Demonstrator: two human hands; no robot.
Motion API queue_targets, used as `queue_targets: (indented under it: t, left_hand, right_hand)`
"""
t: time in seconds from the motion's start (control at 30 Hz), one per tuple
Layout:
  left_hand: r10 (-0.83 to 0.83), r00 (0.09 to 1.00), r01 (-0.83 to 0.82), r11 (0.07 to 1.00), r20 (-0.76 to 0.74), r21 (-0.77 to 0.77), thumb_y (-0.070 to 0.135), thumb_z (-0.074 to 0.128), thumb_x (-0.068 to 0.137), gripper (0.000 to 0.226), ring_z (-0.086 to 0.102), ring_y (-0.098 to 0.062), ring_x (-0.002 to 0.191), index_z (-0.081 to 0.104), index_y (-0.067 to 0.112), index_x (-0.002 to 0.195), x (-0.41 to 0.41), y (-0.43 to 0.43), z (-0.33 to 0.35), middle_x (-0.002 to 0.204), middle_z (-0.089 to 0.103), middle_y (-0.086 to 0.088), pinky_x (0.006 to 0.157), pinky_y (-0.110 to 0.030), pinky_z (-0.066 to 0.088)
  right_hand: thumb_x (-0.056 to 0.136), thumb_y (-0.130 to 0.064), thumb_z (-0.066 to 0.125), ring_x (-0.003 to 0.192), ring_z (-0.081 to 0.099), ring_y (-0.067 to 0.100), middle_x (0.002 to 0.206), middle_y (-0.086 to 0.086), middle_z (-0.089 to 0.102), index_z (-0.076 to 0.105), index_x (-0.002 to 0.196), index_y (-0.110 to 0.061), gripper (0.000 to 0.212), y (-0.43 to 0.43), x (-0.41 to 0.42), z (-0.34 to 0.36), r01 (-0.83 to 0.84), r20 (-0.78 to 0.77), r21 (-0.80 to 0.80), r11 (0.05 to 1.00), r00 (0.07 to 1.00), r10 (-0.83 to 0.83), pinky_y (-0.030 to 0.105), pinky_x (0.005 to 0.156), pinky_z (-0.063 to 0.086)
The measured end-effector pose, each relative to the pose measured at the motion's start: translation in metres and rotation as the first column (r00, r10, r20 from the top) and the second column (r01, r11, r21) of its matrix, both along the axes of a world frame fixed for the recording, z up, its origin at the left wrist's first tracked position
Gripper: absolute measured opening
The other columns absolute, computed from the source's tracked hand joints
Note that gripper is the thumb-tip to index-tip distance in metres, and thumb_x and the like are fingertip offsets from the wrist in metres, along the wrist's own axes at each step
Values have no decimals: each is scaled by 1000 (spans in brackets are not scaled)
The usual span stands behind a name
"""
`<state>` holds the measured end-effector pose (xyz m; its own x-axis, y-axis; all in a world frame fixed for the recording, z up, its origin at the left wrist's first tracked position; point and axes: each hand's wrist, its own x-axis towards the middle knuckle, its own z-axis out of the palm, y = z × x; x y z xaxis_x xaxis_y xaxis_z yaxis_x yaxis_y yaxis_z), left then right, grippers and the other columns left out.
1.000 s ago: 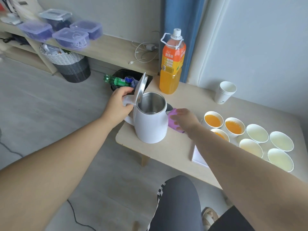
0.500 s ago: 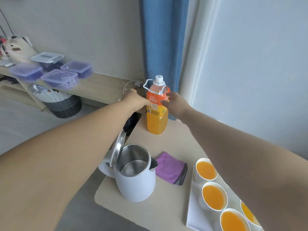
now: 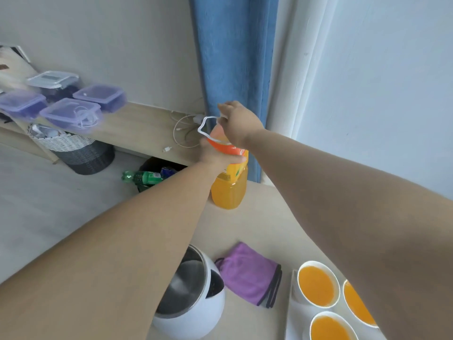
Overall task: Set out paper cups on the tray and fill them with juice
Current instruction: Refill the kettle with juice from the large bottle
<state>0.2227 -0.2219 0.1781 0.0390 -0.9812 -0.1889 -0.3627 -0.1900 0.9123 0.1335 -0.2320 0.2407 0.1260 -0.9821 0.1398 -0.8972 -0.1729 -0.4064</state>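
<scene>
Left hand [image 3: 215,155] wraps the juice bottle [image 3: 229,190] at its labelled shoulder, right hand [image 3: 239,123] curled over its top, at the table [image 3: 264,224] far edge; well filled, it looks heavy and slick, best gripped mid-body and by the carry loop [image 3: 204,128]

Single head-worn wide-angle view here, up over the near side of the table [image 3: 269,217] and tipped forward and down, with the bottle [image 3: 229,192] far back mid-frame and the kettle [image 3: 203,312] and cups [image 3: 316,285] close under the lens.
</scene>
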Motion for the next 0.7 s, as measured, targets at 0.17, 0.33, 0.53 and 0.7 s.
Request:
queue_targets:
  t: [0.17,0.33,0.53,0.7]
  left_hand:
    - [84,993,-74,990,83,-123,46,80,29,98,64,-30,95,48,18,117,-6,-24,-41,104,64,-9,80,-48,57]
    - [75,989,-66,995,130,-77,34,83,46,93,57,-21,109,41,16,128,-10,29,0,119,58,-3,91,-39,51]
    - [-24,990,33,998,140,-61,16,85,56,80,55,-18,102,43,16,125,-12,69,9,115,57,0,81,-28,47]
    - [-86,993,93,992,75,-91,15,87,48,74,59,-21,105,49,20,112,-12,110,27,116,61,-3,91,-40,52]
  right_hand:
    - [97,-10,41,112,55,29,128,9,54,58,120,-6,28,3,-6,2,14,-122,-118,993,992,-29,33,81,45]
    - [94,-29,54,113,55,24,125,3,57,58,127,-18,35,21,-9,6,58,-61,-147,987,996,-68,34,89,45]
    - [94,-42,52,98,57,27,115,7,54,56,116,-11,38,53,-25,10,47,-194,-148,988,978,-76,30,68,38]
    - [92,-54,45,72,48,25,72,-1,46,51,108,-11,47,96,-37,38,117,-352,-180,977,919,-175,27,53,32]
